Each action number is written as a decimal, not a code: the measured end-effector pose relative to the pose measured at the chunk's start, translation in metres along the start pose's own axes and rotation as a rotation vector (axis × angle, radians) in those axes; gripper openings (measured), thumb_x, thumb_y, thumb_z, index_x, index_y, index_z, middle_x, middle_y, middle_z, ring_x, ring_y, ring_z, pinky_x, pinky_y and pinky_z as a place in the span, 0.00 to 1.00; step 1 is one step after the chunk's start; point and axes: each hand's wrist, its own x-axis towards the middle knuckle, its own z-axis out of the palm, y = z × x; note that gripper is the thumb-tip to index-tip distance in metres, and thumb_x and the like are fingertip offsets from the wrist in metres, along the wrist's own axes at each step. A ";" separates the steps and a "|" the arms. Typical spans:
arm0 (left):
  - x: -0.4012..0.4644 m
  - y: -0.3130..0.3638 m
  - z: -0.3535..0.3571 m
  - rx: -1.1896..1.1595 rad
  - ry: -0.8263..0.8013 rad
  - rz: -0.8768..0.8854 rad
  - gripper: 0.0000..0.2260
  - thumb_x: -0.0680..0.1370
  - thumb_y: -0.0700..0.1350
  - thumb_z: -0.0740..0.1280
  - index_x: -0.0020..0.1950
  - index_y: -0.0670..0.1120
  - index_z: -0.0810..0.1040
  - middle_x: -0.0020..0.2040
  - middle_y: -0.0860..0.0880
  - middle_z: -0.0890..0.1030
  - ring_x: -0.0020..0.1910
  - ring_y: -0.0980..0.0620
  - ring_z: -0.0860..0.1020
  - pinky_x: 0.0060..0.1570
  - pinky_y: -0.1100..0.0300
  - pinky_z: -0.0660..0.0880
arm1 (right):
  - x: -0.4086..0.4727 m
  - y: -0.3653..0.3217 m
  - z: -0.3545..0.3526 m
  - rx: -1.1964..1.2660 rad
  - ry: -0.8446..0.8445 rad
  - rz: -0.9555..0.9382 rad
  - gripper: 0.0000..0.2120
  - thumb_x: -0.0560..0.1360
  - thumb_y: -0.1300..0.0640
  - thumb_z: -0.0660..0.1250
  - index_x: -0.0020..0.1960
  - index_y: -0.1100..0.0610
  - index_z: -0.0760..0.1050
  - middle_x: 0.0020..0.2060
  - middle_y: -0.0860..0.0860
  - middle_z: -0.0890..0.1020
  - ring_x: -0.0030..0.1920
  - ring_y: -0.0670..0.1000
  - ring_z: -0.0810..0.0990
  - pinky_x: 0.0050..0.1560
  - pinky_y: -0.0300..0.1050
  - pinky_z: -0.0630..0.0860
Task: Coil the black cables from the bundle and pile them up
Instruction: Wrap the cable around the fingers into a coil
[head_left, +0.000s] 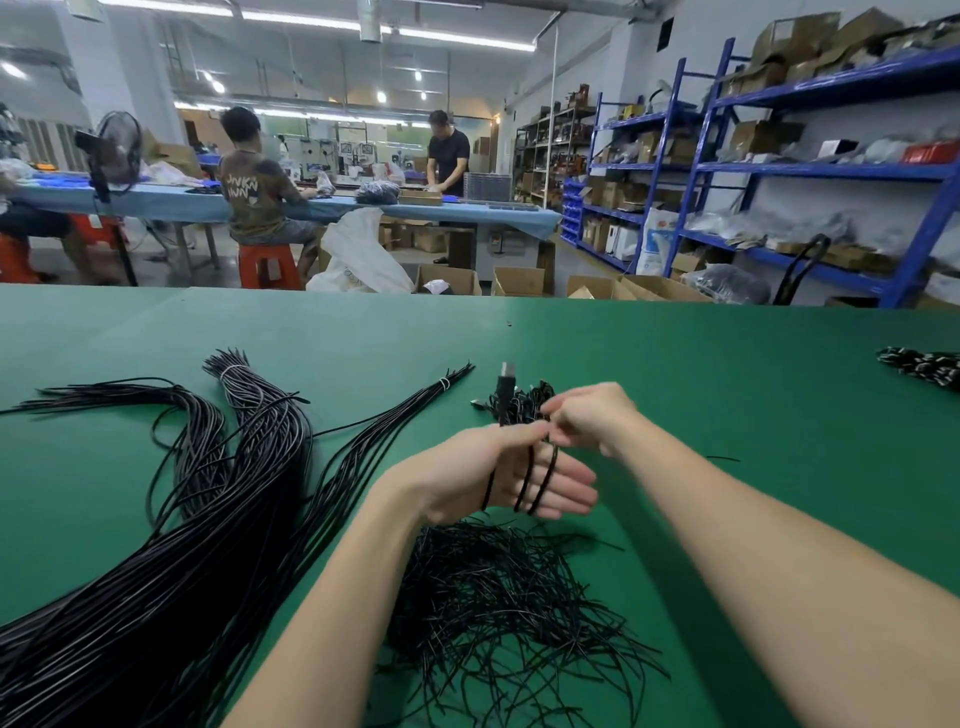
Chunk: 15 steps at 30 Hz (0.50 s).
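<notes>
**Loops across my left palm, right hand feeding at the top**

My left hand (498, 467) is the landmark: fingers straight, pointing right, with the black cable (524, 480) wrapped in three loops running across them, top to bottom. My right hand (592, 415) sits just beyond it, fingers curled, pinching the cable at the upper edge of the left hand. The USB plug (506, 382) stands up just past the left hand. Next wrap, I reckon, goes round the left fingers crosswise. The loose bundle (218, 519) lies left on the desk (727, 389); short black ties (498, 597) lie beneath the left hand.
</notes>
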 end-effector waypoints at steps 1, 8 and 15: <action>0.003 -0.004 -0.001 -0.010 0.059 -0.051 0.28 0.86 0.54 0.48 0.67 0.34 0.74 0.64 0.37 0.80 0.63 0.42 0.80 0.65 0.51 0.75 | -0.002 -0.006 -0.001 0.064 0.001 -0.026 0.06 0.76 0.70 0.68 0.50 0.64 0.83 0.42 0.57 0.84 0.30 0.51 0.80 0.26 0.37 0.77; 0.015 -0.025 -0.020 -0.316 0.503 0.000 0.26 0.87 0.53 0.46 0.66 0.36 0.75 0.62 0.38 0.81 0.57 0.46 0.82 0.57 0.55 0.78 | -0.048 -0.039 -0.013 0.065 -0.120 -0.272 0.08 0.75 0.70 0.69 0.46 0.60 0.85 0.39 0.59 0.87 0.33 0.50 0.83 0.34 0.42 0.82; 0.000 -0.014 -0.036 -0.619 0.466 0.225 0.27 0.87 0.53 0.46 0.67 0.34 0.74 0.59 0.38 0.83 0.57 0.45 0.84 0.51 0.54 0.82 | -0.075 0.003 0.001 -0.063 -0.254 -0.265 0.05 0.73 0.64 0.74 0.46 0.56 0.84 0.41 0.53 0.88 0.40 0.50 0.86 0.44 0.44 0.81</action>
